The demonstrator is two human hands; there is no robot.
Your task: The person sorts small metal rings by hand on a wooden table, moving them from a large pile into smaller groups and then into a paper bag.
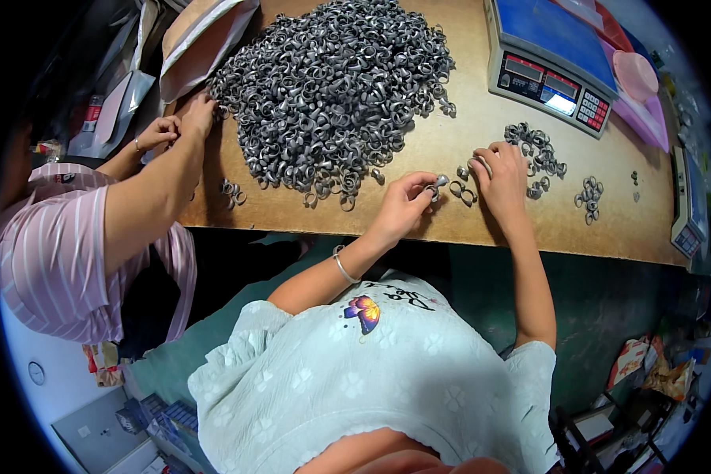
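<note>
Between the thumb and forefinger of my left hand (405,207) is a grey metal ring (441,181), pinched just above the table. My right hand (501,180) is to the right of it, fingers curled down and closed; what lies at their tips is too small to make out. A few loose rings (464,194) rest on the table between my two hands. Beyond my left hand rises a big heap of dark grey rings (324,95). A smaller cluster of rings (541,150) lies just past my right hand, partly hidden by it.
A blue-topped scale (557,59) stands at the back right, beside a pink tray (644,118). Another scale (689,205) sits at the right edge. Small ring groups (589,199) lie nearer. At left, a co-worker's hands (183,126) are beside a sack (205,47).
</note>
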